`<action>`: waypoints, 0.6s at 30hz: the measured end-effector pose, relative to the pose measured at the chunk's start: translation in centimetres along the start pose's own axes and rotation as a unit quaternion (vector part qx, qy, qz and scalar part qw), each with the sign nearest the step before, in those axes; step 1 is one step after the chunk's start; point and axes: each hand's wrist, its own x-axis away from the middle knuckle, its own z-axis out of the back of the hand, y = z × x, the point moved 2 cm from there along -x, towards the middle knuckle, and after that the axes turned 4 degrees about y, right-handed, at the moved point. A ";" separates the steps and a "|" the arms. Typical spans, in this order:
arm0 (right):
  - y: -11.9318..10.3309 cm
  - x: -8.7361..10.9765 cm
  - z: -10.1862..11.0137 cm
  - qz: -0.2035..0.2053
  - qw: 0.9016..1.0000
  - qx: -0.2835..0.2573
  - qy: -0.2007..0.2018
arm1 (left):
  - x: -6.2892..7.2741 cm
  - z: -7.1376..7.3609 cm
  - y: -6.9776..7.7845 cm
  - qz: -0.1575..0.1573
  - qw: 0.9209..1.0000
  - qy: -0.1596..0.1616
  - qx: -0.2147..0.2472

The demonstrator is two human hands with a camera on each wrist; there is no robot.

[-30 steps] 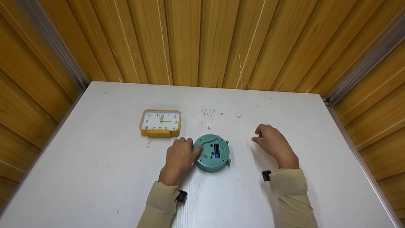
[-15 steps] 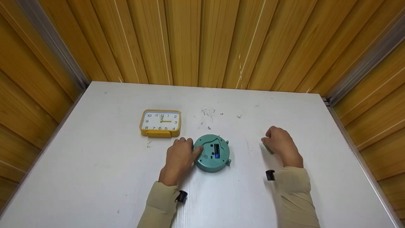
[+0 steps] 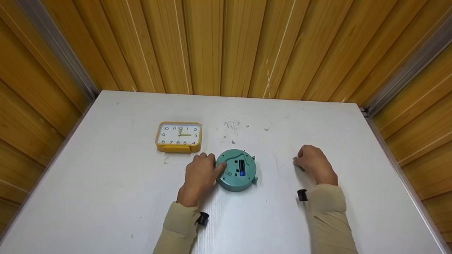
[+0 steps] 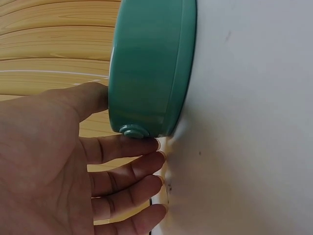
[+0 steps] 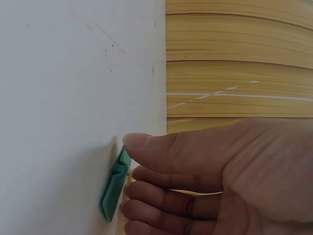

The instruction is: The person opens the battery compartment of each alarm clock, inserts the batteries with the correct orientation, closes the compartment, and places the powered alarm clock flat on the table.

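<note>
A round green clock (image 3: 233,169) lies face down on the white table (image 3: 141,197), with a battery (image 3: 242,173) showing in its uncovered slot. My left hand (image 3: 199,176) holds the clock at its left side. The thumb lies on the back and the index finger touches the side wall by a small round knob (image 4: 134,131). To the right, my right hand (image 3: 315,164) pinches a small green battery cover (image 5: 115,188) close to the tabletop. Its thumb is at one end of the cover; the fingertips behind are partly hidden.
A yellow rectangular alarm clock (image 3: 178,135) stands face up behind my left hand. Dark scuff marks (image 3: 232,128) dot the tabletop behind the green clock. Wood-patterned walls (image 3: 226,46) close off the back and both sides.
My right hand has moved slightly right and lower towards the table, and the green battery cover has come into sight in its fingers. My left hand and both clocks have stayed put.
</note>
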 end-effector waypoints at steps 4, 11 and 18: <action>0.0 -0.1 -0.2 0.009 1.000 -0.008 -0.001 | -0.1 0.1 0.0 0.000 1.000 -0.004 0.000; -0.4 -0.4 -0.7 0.065 0.998 0.005 0.007 | 0.0 -0.2 -0.1 0.001 1.000 -0.001 0.002; 0.2 0.0 0.4 0.019 0.996 -0.010 0.090 | -0.2 -0.3 -0.3 -0.008 1.000 0.003 0.008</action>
